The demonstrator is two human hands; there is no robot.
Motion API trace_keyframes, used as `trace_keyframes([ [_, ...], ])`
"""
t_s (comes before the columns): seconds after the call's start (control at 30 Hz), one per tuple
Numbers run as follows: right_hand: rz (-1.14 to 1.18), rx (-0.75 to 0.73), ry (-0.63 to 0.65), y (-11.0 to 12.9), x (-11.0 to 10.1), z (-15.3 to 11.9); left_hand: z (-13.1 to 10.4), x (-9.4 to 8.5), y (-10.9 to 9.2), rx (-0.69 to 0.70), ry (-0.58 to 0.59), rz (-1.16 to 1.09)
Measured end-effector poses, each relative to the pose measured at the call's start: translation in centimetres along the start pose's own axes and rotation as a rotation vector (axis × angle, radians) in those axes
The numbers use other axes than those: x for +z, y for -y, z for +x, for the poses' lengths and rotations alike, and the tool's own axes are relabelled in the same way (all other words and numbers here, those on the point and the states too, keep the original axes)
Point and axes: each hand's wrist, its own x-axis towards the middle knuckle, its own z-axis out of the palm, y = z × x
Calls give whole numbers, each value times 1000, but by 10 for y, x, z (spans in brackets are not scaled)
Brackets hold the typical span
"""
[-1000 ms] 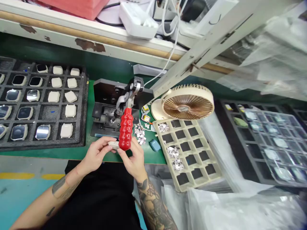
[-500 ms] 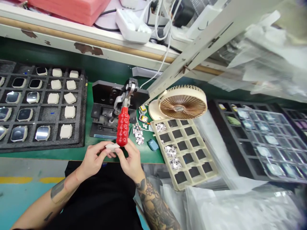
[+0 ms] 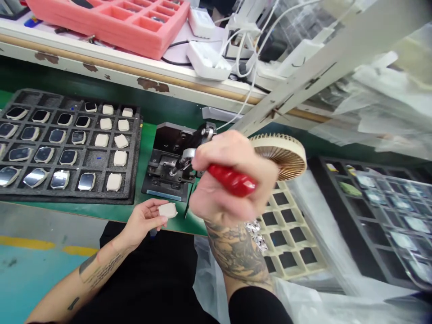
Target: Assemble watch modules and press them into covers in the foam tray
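Counted one case [image 3: 168, 210] pinched in left hand [image 3: 143, 220], one red handle [image 3: 232, 180] clenched in right hand [image 3: 233, 155] — eight pale pieces [image 3: 114, 182] in tray [image 3: 135, 167].

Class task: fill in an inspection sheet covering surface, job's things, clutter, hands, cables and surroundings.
Surface: green bench, partly covered.
Job's things: pale case; press; red handle.
Clutter: shiny pieces in a pale tray, partly hidden.
Hands: left hand holds the pale case; right hand, blurred, grips the red handle.
Cables: white cables hang from the shelf.
Surroundings: fan beyond the right hand; watches in a dark tray.
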Motion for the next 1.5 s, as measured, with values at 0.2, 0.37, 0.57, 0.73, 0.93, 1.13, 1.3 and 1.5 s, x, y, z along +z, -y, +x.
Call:
trace_keyframes([
  [0.2, -276, 149, -266, 20, -10, -44, -14, -3, -15, 42, 79, 51],
  [0.37, -291, 455, 279, 26, -23, -161, -31, -20, -41, 326, 76, 661],
  [0.57, -550, 516, 902, -3, 3, -181, -16, -7, -37, 563, 81, 945],
  [0.73, -443, 616, 801, -11, 7, -172, -27, 4, -33, 766, -38, 1070],
  [0.93, -225, 759, 486, 28, -34, -188, -14, 0, -42, 626, -186, 1444],
  [1.13, -246, 811, 391, 41, -65, -195, 49, 15, -42, 432, -186, 1875],
  [1.3, -318, 799, 402, 42, -73, -199, 65, 15, -40, 379, -131, 1984],
  [1.5, -309, 690, 417, 38, -65, -196, 46, 25, -50, 417, 25, 1888],
])
